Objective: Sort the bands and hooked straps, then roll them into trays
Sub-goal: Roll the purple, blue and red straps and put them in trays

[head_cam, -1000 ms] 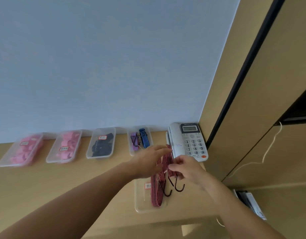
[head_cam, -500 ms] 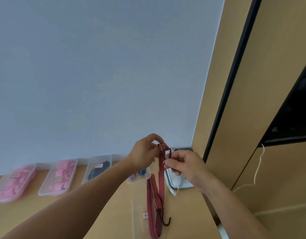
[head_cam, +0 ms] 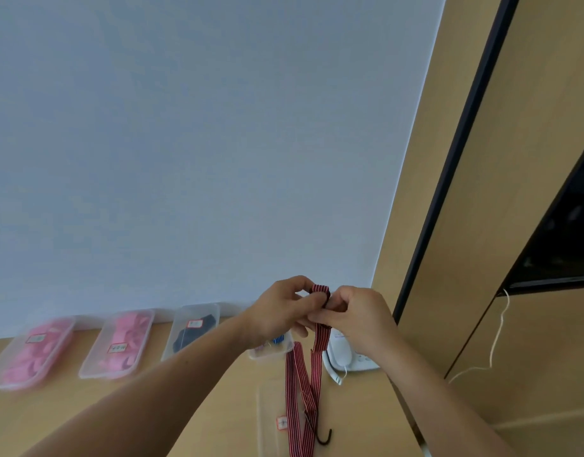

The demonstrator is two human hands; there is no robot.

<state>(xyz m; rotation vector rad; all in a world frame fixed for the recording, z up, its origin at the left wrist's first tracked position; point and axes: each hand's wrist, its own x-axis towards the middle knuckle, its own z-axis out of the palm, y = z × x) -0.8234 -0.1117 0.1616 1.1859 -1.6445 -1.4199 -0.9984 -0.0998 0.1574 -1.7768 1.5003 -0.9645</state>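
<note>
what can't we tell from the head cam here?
- Red striped strap: its top end is hidden between left hand and right hand; its bottom is cut off by the frame edge.
- Tray labels: blurred, unreadable.
- Phone: mostly behind the right hand.
- Blue-strap tray: contents largely behind the left hand.

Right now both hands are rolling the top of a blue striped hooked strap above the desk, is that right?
Not quite. In the head view the hooked strap held by the left hand and right hand is red and black striped, not blue. The rest holds.
</note>
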